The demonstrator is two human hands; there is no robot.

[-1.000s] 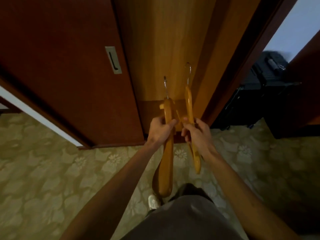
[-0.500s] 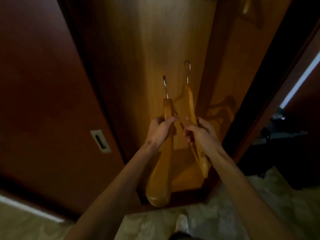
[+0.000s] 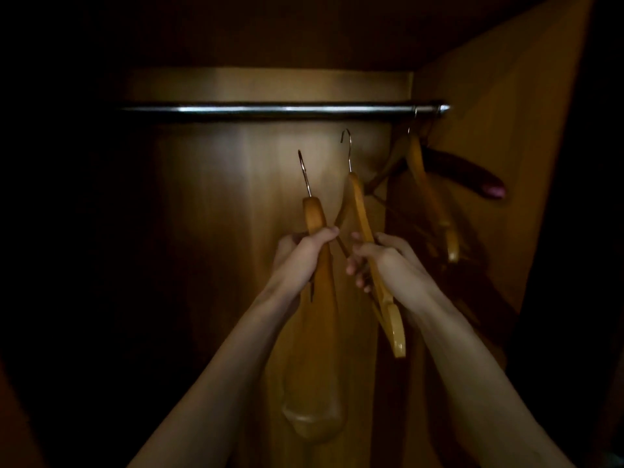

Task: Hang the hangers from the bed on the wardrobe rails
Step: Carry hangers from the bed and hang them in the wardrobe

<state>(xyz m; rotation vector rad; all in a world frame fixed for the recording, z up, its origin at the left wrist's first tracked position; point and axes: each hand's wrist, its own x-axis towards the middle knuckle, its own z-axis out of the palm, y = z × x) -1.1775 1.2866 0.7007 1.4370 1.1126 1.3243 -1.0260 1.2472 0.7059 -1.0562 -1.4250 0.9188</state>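
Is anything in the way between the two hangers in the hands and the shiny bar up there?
Nothing visible is. The left hand and the right hand each hold a wooden hanger, hooks up, below a bare stretch of the rail. The hangers already hung sit off at the rail's right end, not above the hooks.

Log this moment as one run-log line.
left hand: holds broad hanger | right hand: holds slim hanger | hooks: below rail, not on | rail's right end: hung hanger
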